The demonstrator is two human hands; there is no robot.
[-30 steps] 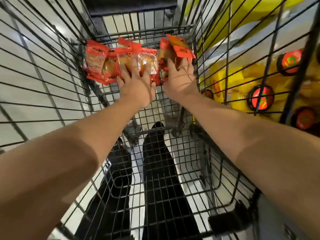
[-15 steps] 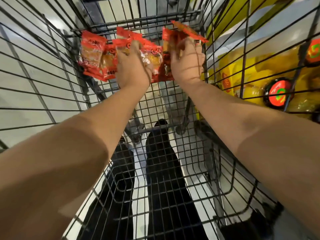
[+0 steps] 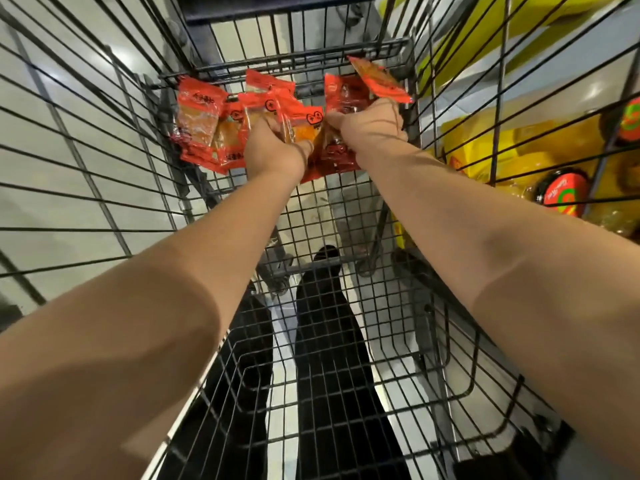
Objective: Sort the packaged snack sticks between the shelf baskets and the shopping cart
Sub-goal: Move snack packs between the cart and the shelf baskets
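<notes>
Several red and orange snack packets [image 3: 204,123] lie piled at the far end of the black wire shopping cart [image 3: 329,216]. My left hand [image 3: 273,150] reaches into the pile with its fingers curled round packets in the middle. My right hand [image 3: 372,128] grips more red packets [image 3: 343,95] at the right of the pile, and one packet [image 3: 379,79] sticks up above its knuckles. Both forearms stretch down the length of the cart. The fingertips are hidden among the packets.
Through the cart's right wall I see a shelf with yellow bags [image 3: 512,147] and dark round lids with red labels [image 3: 562,197]. Pale floor tiles [image 3: 69,161] show at the left. A person's dark trouser legs [image 3: 329,323] show below the cart floor.
Both hands have closed further round the packets and drawn together at the middle of the pile. The view has shifted a little, with the shelf sliding to the right.
</notes>
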